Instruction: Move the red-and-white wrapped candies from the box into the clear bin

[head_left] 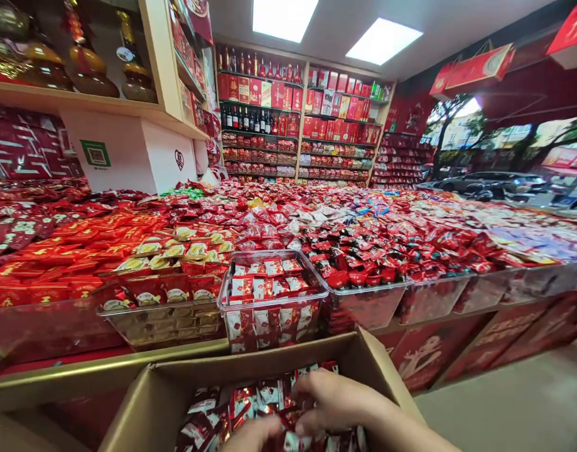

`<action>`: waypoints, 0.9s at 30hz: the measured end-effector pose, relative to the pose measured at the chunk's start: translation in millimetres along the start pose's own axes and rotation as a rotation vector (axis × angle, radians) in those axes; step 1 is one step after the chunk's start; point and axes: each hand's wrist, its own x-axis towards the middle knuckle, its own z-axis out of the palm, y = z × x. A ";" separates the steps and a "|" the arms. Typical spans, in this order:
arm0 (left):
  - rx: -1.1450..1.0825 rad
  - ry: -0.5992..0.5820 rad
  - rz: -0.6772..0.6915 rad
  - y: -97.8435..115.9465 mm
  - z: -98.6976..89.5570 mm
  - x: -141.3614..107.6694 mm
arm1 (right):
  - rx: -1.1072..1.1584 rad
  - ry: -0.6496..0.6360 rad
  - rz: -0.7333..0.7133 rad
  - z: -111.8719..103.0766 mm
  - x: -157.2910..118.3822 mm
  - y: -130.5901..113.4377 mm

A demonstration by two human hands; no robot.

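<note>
Below me is an open cardboard box (392,376) holding many small red and white wrapped packets (243,402). My right hand (330,398) reaches into it from the lower right, its fingers bent and apart over the packets, with no packet clearly held. My left hand (255,434) is at the bottom edge, beside the right one and smeared by motion; most of it is out of view. Just beyond the box, a clear plastic bin (274,295) contains similar red and white packets in neat rows.
More clear bins (363,307) of wrapped sweets line the counter on both sides. Shelves (260,113) with bottles and red boxes stand at the back. A white pillar (113,157) with a QR sign rises at left. Floor (514,395) shows at lower right.
</note>
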 end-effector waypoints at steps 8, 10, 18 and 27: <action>-0.192 0.086 0.067 21.0 -24.7 1.0 | 0.694 0.061 -0.017 -8.0 0.4 -13.8; -0.253 0.102 0.061 23.2 -25.5 -0.9 | 0.812 0.041 -0.023 -9.2 0.6 -16.0; -0.475 0.094 0.017 34.0 -29.0 -8.3 | 0.855 0.155 -0.095 -8.7 -3.8 -26.8; -0.684 0.053 -0.015 36.1 -27.1 -8.7 | 0.446 0.634 -0.353 -3.4 -8.0 -37.2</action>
